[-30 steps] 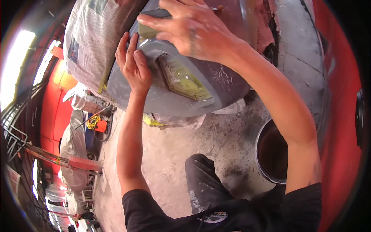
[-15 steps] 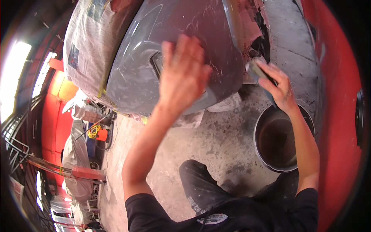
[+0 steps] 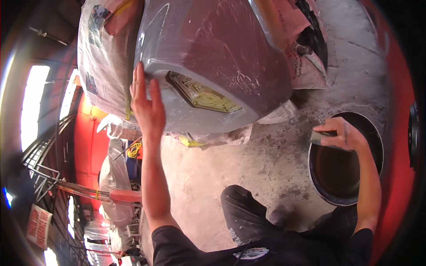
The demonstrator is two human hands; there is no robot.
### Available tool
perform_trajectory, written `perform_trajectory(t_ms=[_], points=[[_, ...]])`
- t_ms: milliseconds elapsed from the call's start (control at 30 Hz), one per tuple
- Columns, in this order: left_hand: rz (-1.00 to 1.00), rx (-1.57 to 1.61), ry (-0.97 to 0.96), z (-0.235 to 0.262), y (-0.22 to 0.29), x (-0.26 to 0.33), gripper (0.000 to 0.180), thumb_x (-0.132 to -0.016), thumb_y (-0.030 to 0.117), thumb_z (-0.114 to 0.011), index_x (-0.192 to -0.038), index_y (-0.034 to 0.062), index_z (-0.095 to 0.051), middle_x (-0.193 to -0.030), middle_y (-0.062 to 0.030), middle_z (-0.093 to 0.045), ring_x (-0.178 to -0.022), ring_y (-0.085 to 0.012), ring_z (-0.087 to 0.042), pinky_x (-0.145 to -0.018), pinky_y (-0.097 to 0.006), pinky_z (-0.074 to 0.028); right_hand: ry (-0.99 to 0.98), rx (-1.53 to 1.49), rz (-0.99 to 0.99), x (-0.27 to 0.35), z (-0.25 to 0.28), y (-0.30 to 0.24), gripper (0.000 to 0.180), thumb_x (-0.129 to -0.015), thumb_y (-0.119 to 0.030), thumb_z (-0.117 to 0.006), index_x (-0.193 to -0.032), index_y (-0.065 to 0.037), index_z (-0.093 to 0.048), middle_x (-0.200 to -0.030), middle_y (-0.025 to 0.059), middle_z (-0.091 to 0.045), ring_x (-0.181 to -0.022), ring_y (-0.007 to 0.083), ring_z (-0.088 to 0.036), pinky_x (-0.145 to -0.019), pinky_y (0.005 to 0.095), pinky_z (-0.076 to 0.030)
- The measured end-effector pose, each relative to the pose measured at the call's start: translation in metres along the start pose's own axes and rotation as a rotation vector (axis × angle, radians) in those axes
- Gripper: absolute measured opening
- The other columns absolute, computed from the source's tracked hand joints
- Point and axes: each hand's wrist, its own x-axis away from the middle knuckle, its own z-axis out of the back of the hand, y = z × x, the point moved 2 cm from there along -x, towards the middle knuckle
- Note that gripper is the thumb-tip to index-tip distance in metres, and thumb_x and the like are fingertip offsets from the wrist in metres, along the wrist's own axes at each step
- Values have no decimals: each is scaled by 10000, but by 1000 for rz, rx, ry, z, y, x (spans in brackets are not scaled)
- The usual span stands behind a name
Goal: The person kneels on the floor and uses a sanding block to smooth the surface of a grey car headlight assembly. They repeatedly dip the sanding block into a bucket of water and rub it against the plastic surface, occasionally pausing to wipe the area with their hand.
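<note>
A grey, wet-looking car body panel curves across the top middle. Its angular recess is covered with paper and yellow tape. Against the panel's left edge lies my left hand, fingers stretched out, holding nothing. Over at the right, my right hand grips a small grey-green sanding block between thumb and fingers. That hand is above the rim of a round dark bucket with murky brown liquid in it. My right fingers hide part of the block.
Masking paper wraps the bodywork left of the panel, and more paper hangs at its right. A red surface rises close on my right. Covered items and a red beam stand at the left. Stained concrete floor lies below.
My left hand has moved left and down, off the panel's middle to its edge. My right hand has brought the sanding block down from beside the panel to above the bucket.
</note>
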Motion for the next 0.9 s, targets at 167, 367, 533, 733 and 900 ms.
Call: perform_trajectory(t_ms=[167,367,533,733,900], points=[[2,-210,-17,14,-37,33,516,-1119,169,-544,-1585,-42,-480,-1650,-250,-472,-1562,-405,-411,-1263,-463,-332,-122,298,-180,14,-7,4,448,-796,-301,-861,-1182,-77,-820,-965,177,-738,-993,385,-703,-907,477,-537],[-156,-187,5,-11,30,7,579,-1106,229,-555,-1624,-2,-443,-1703,-242,-397,-1607,-416,-328,-1310,-564,-192,-91,488,-237,20,-23,33,361,-791,-284,-846,-1094,-89,-837,-991,159,-763,-1021,372,-711,-943,477,-551],[-418,-381,-144,-42,71,24,663,-1016,236,-679,-1627,81,-475,-1729,-212,-365,-1633,-421,-264,-1303,-660,-120,-157,509,-301,18,-41,53,341,-789,-313,-834,-1041,-83,-838,-1007,177,-780,-1030,369,-726,-946,470,-564],[-534,-287,-391,-66,99,67,736,-910,163,-780,-1598,112,-525,-1701,-171,-429,-1621,-388,-313,-1312,-636,-123,-260,668,-250,14,-67,62,222,-813,-286,-772,-909,-93,-824,-938,179,-797,-950,357,-777,-900,446,-609],[-347,-361,-64,-24,60,20,606,-1018,158,-662,-1596,60,-510,-1673,-195,-462,-1606,-407,-336,-1293,-651,-151,-373,778,-297,13,-79,76,206,-818,-246,-737,-916,-86,-820,-942,170,-801,-941,341,-786,-884,449,-611]])
